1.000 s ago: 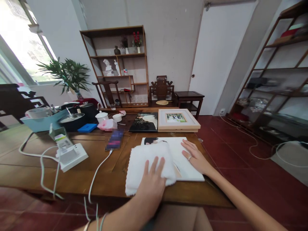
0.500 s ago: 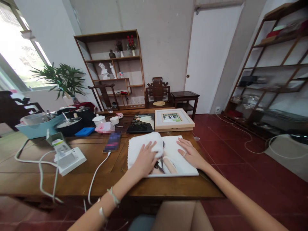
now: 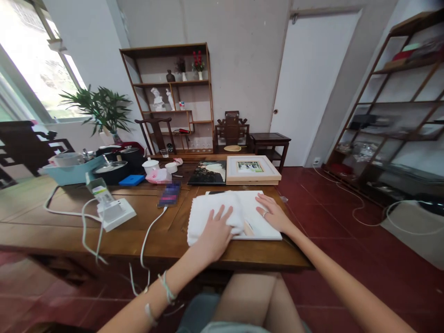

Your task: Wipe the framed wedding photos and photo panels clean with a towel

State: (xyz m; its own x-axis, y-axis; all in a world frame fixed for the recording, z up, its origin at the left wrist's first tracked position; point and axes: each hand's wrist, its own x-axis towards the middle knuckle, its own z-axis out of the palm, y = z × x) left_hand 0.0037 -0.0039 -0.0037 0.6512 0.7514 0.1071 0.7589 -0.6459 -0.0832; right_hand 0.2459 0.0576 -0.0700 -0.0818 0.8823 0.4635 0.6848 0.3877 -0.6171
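The cloth (image 3: 208, 210) has been dragged back toward the tabletop's (image 3: 69, 231) near edge by the left hand (image 3: 213, 233), fingers spread flat upon it, so less print (image 3: 250, 208) is bared. The print is steadied by the right hand (image 3: 272, 215), fingers splayed.

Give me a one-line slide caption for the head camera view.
Left hand on white cloth, right hand flat on photo print, wooden table.

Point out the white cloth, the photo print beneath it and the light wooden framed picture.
white cloth (image 3: 204, 212): head view, on its flat left half.
photo print (image 3: 253, 206): head view, on the bare white surface right of the cloth.
framed picture (image 3: 250, 167): head view, on the small photo in its centre.
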